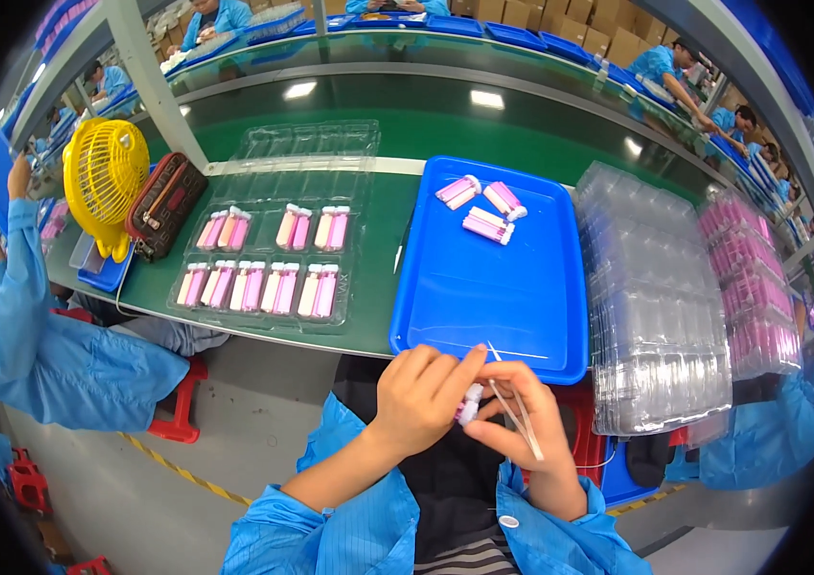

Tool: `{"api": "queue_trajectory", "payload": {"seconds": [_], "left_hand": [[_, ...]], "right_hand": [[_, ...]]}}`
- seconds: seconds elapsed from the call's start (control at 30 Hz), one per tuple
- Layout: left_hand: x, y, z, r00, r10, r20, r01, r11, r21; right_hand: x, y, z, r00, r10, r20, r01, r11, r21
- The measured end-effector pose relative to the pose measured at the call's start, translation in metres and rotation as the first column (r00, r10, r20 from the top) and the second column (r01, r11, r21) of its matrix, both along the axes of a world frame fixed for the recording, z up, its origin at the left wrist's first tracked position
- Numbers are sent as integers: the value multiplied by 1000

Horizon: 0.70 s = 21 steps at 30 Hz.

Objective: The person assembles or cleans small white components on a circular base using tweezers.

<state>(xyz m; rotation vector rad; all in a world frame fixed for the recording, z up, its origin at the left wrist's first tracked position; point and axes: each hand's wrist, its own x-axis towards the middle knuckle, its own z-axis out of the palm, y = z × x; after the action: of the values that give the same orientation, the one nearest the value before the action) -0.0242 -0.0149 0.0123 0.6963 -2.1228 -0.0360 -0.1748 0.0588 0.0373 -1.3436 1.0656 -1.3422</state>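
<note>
Over the near edge of the blue tray [410, 316], my left hand [421, 398] is closed with fingers pinched around a small pink piece with a white top [469, 404]. My right hand [531, 426] curls close against it, closed on thin white tweezers [520, 422], or a tool much like them. My fingers hide most of the pink piece. Farther up the tray lie three pink-and-cream tube sets [488, 226]. To the left, a clear plastic blister tray [354, 287] holds several similar tube sets [279, 287] with white tops, standing in two rows of pockets.
Stacked clear blister trays [656, 316] stand right of the blue tray, with filled pink stacks [747, 287] beyond. A yellow fan [108, 172] and a dark pouch [167, 203] sit at the left. A white-handled thin tool [398, 257] lies on the green table. A co-worker's blue sleeve [19, 287] is at left.
</note>
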Motion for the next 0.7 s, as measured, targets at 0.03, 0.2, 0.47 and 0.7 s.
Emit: {"api": "queue_trajectory", "payload": {"seconds": [0.03,0.2,0.47,0.7], "left_hand": [[0,-4,-3,989,-49,-143,55,998,41],[9,-6,7,921,-85,-380,216,924,316],[24,-6,11,820,-134,-556,469,715,519],[35,0,0,823,-133,-552,560,351,751]], "right_hand": [[-4,3,1,995,28,94,-33,998,53],[-16,-1,0,971,-235,53,234,972,20],[-25,-18,-6,951,-270,148,292,945,-147],[-1,-14,17,987,-42,155,71,979,-190]]}}
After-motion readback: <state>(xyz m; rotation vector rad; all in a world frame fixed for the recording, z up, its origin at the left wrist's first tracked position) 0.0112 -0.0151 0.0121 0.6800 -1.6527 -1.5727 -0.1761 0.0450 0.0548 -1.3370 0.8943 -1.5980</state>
